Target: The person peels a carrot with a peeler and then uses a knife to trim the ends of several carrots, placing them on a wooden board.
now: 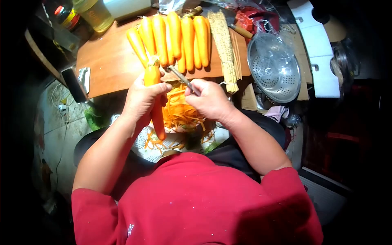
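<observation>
My left hand is wrapped round a carrot, which stands nearly upright in the view with its stem end toward the table and its tip toward my lap. In my right hand is a peeler, gripped by its handle; the head points up and left, close beside the carrot and apart from it as far as I can see. Below both hands lies a heap of orange carrot peelings. Several peeled-looking carrots lie side by side on the wooden table just beyond my hands.
A long woven bundle and thin sticks lie right of the carrots, near a wooden handle. A metal colander with clear plastic in it stands further right. At left are a phone-like device, a dark bottle and an oil jug.
</observation>
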The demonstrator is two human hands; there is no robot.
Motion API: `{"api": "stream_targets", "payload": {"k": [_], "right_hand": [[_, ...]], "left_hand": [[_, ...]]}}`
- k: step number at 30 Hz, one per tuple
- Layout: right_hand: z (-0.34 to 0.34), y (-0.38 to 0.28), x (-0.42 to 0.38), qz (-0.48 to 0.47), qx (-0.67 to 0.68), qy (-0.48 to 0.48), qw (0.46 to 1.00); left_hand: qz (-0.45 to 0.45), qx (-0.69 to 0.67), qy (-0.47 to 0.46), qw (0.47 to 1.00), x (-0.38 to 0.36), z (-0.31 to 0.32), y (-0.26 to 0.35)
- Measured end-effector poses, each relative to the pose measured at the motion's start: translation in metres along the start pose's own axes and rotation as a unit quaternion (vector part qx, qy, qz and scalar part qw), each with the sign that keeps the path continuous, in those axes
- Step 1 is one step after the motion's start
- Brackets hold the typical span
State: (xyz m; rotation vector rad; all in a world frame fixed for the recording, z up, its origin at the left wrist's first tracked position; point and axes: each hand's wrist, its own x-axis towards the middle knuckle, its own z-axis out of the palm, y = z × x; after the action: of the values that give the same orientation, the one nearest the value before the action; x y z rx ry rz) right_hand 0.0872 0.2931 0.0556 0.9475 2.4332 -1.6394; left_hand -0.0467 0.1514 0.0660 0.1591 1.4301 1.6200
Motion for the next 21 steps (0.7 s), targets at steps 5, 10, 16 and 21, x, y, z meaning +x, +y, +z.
{"api": "stream_targets", "payload": {"k": [5,10,16,21], "right_hand": [[-0.007,0.01,0.001,-0.041,-0.155,0.05,0.986],[-0.045,0.014,0.016,0.05,-0.067,0.11,0.99],[-0.112,0.05,0.046,0.118,0.024,0.183,0.976],[-0.158,0.092,0.074,0.156,-0.053,0.224,0.961]], "left_hand": [[-0.002,-0.006,-0.01,1.0,-0.001,0.005,0.006],[-0.015,0.028,-0.03,0.999,-0.002,0.008,0.01],[-0.047,0.022,-0.071,0.996,-0.003,0.009,0.018],[-0.043,0.025,-0.077,0.996,-0.005,0.013,0.025]]}}
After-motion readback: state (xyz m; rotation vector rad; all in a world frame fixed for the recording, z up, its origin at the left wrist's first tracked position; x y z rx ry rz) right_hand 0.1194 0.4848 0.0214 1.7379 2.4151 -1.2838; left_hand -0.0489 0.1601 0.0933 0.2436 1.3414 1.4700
